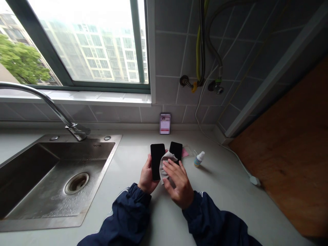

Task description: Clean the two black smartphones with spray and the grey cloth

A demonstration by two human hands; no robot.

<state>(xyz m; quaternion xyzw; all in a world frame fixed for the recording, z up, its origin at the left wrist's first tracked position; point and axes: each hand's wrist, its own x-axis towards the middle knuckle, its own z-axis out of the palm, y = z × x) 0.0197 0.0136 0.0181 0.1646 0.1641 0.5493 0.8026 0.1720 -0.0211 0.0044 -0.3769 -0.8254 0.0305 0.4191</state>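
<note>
Head view shows me my left hand (146, 177) curled around the lower edge of a black phone (157, 160), holding it upright over the countertop (225, 184), while my right hand (179, 182) lies flat with fingers spread, pressing a grey cloth (165, 163) against the screen. I count three phones: the held one, a second black phone (176, 151) lying just behind it, and a lit phone (165, 123) propped against the wall, plus one small dropper bottle (199, 159) to the right.
</note>
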